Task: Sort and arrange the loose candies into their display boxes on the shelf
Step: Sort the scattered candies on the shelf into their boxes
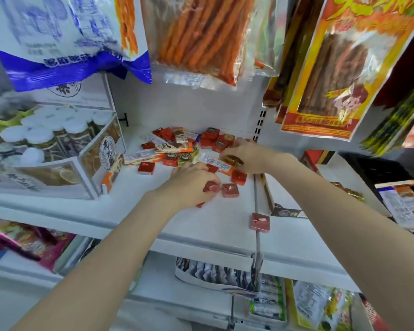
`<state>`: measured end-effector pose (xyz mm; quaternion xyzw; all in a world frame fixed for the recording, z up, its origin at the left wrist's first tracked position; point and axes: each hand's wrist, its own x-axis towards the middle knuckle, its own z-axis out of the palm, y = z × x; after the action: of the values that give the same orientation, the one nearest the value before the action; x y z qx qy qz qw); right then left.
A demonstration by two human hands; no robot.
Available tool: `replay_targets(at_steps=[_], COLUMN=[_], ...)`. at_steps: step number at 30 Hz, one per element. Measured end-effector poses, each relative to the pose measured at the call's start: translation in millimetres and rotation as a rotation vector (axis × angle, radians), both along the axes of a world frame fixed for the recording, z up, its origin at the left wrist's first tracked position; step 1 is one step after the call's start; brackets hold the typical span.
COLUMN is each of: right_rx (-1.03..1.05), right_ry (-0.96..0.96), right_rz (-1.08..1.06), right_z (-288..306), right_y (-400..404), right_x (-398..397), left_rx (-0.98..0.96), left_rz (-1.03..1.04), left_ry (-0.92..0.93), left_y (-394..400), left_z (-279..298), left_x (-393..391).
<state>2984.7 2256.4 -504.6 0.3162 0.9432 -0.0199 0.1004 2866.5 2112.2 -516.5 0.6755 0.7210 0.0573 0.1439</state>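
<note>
Early stage, I judge: loose candies (177, 149) lie heaped mid-frame on the shelf (213, 225). My left hand (189, 185) pinches a red square (210, 187); right hand (246, 156) grips a gold piece (233, 160).

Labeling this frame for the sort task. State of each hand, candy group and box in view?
left hand: curled round red square candies
right hand: fingers pinch a gold candy
candy pile: loose and mixed on the shelf
lone red candy: lies apart at the shelf's front edge
bottle box: open at the top, full of white-capped bottles
</note>
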Motion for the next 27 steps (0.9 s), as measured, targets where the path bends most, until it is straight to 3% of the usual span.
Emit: replay_targets(at_steps=[4, 8, 10, 15, 18, 23, 27], right_rx=[-0.133, -0.135, -0.126, -0.058, 0.095, 0.326, 0.294], right_ry=[0.098, 0.512, 0.604, 0.526, 0.465, 0.32, 0.319], right_rz=[-0.057, -0.133, -0.122, -0.181, -0.196, -0.431, -0.506], right_z=[6, 17, 24, 26, 23, 11, 2], right_y=[-4, -19, -38, -80, -85, -74, -64], right_x=[9, 36, 62, 127, 151, 191, 201], left_rx=[0.027, 0.049, 0.078, 0.171, 0.213, 0.224, 0.187], left_rz=[-0.01, -0.014, -0.007, -0.033, -0.072, -0.157, -0.213], left_ry=[0.006, 0.031, 0.027, -0.026, -0.083, -0.166, -0.235], left_y=[-1, -2, -2, -4, -3, 2, 7], left_z=[0, -2, -2, 3, 7, 8, 5], left_x=[-1, 3, 8, 30, 45, 71, 88])
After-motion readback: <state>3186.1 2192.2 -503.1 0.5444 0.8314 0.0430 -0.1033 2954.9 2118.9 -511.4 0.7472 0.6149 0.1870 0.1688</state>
